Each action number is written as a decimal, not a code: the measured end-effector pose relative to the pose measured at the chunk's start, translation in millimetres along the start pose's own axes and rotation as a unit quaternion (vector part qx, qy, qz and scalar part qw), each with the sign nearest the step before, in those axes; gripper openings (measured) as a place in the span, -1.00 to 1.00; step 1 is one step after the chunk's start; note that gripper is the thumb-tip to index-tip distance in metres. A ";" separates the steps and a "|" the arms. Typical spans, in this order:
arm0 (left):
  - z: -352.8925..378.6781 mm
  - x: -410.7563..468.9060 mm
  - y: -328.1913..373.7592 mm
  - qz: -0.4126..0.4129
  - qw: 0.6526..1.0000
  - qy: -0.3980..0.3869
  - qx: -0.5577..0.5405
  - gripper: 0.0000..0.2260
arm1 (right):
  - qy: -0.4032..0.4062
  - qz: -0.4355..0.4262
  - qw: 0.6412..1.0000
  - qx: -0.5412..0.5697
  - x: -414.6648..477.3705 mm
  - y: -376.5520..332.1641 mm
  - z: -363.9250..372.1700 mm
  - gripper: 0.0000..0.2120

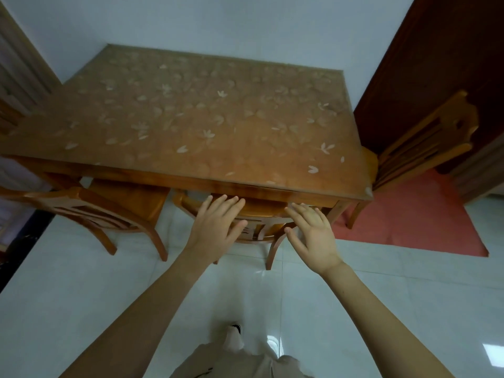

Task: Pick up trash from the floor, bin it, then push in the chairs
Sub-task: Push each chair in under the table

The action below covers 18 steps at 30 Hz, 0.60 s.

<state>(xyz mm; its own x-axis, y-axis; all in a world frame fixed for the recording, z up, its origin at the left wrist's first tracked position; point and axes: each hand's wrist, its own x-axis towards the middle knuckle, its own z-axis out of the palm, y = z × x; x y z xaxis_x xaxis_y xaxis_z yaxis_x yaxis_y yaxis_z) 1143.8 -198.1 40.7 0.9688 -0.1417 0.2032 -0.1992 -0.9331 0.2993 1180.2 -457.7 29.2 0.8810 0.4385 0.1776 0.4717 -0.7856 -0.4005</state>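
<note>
A wooden chair (pixel 261 227) stands tucked under the near edge of the wooden table (pixel 191 126), its backrest just below the tabletop. My left hand (pixel 215 227) hovers open over the left part of that backrest, fingers spread. My right hand (pixel 313 236) is open over the right part, fingers apart. Neither hand holds anything. I cannot tell whether the palms touch the backrest. A second chair (pixel 109 211) stands to the left, angled and partly out from the table. A third chair (pixel 425 143) sits at the table's right end.
White glossy floor tiles (pixel 81 282) lie all around my feet. A red mat (pixel 414 216) lies under the right side. A dark wooden door (pixel 436 64) stands at the right, a wooden frame (pixel 19 72) at the left. No trash shows on the floor.
</note>
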 end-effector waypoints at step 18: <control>102.7 -40.9 267.4 0.137 0.978 -0.133 -0.080 -0.49 | 0.055 0.211 0.975 -0.026 -268.8 133.6 -102.5 -0.49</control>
<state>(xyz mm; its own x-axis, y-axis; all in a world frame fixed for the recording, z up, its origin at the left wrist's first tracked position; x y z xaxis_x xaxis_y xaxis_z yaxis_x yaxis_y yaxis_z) 1065.9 -475.8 16.7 0.8752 -0.4809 0.0529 -0.4576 -0.7873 0.4132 1010.1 -725.3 20.1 0.9945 0.0232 0.1026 0.0638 -0.9086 -0.4127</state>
